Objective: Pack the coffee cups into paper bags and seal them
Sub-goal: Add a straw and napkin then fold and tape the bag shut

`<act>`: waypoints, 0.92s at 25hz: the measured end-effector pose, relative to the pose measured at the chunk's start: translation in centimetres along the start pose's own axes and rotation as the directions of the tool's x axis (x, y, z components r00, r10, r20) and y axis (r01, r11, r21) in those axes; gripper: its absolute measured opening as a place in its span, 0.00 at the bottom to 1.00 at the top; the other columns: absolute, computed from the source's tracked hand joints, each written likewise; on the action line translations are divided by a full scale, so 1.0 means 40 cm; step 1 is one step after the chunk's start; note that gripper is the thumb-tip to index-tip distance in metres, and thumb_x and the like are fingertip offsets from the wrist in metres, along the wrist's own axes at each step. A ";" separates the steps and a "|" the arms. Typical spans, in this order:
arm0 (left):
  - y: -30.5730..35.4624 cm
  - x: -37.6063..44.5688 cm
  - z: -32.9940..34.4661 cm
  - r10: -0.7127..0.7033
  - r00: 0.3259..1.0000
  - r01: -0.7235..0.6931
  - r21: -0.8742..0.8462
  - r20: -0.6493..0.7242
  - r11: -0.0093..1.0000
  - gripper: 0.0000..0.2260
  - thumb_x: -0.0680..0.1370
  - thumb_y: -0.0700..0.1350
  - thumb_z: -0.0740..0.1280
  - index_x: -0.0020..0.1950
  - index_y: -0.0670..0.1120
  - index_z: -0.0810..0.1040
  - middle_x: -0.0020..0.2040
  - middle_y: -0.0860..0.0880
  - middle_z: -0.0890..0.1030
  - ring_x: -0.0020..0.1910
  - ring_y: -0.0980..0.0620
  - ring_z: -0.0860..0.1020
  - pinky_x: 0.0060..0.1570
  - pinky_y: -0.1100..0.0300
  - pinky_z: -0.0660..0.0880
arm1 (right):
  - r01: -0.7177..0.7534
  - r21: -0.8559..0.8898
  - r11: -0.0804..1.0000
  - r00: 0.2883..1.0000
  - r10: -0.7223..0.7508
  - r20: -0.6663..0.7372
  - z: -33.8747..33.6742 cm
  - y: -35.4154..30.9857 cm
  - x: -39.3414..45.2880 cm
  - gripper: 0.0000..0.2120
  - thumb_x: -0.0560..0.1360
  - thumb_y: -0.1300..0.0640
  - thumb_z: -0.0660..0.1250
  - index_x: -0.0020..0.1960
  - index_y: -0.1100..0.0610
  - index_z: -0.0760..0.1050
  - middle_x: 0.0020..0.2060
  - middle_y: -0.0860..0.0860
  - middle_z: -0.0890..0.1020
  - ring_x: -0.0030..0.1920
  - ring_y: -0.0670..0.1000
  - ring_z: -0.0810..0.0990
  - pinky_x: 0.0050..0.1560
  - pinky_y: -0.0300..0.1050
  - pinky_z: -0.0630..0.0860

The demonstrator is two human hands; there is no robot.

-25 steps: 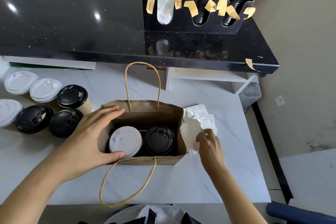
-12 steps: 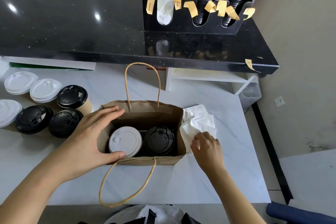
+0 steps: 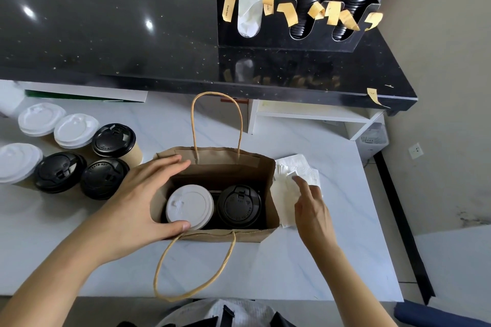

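A brown paper bag (image 3: 218,167) stands open on the white marble table (image 3: 265,265), one twine handle upright and the other lying toward me. Inside it stand a white-lidded cup (image 3: 190,206) and a black-lidded cup (image 3: 239,206) side by side. My left hand (image 3: 132,202) spans the bag's left end, straight fingers on the far rim and thumb on the near rim. My right hand (image 3: 313,210) reaches over a pile of white napkins (image 3: 304,168) just right of the bag, fingers extended, a fingertip touching a raised napkin corner.
Several more lidded cups stand at the left, black lids (image 3: 105,178) nearer and white lids (image 3: 77,130) farther. A raised black counter (image 3: 106,34) carries a lid organizer (image 3: 292,40) with yellow tape strips (image 3: 288,14) stuck along its front. The table's right edge drops to the floor.
My right hand has uncurled from pinching the napkins and now stretches farther over the pile. My left hand and the bag have stayed put.
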State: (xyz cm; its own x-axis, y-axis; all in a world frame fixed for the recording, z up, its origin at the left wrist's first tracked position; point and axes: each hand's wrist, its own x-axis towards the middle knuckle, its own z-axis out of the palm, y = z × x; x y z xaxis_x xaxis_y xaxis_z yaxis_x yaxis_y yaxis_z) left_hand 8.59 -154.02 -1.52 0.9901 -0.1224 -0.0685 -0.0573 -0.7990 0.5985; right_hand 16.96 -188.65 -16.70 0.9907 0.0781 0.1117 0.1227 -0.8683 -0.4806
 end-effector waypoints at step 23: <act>0.000 -0.001 0.002 -0.023 1.000 0.023 0.013 -0.005 1.000 0.44 0.66 0.56 0.81 0.77 0.66 0.62 0.75 0.72 0.58 0.75 0.68 0.53 0.68 0.76 0.50 | 0.275 0.565 0.778 0.885 0.025 -0.465 -0.349 -0.401 0.067 0.10 0.76 0.66 0.72 0.50 0.51 0.78 0.46 0.51 0.83 0.43 0.48 0.81 0.45 0.45 0.79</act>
State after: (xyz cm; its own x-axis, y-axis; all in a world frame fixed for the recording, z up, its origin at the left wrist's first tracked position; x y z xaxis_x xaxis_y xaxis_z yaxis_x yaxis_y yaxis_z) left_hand 8.53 -154.06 -1.56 0.9918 -0.1013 -0.0781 -0.0365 -0.8093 0.5863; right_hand 16.81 -181.34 3.45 0.8521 -0.1806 0.4913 0.4012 -0.3775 -0.8346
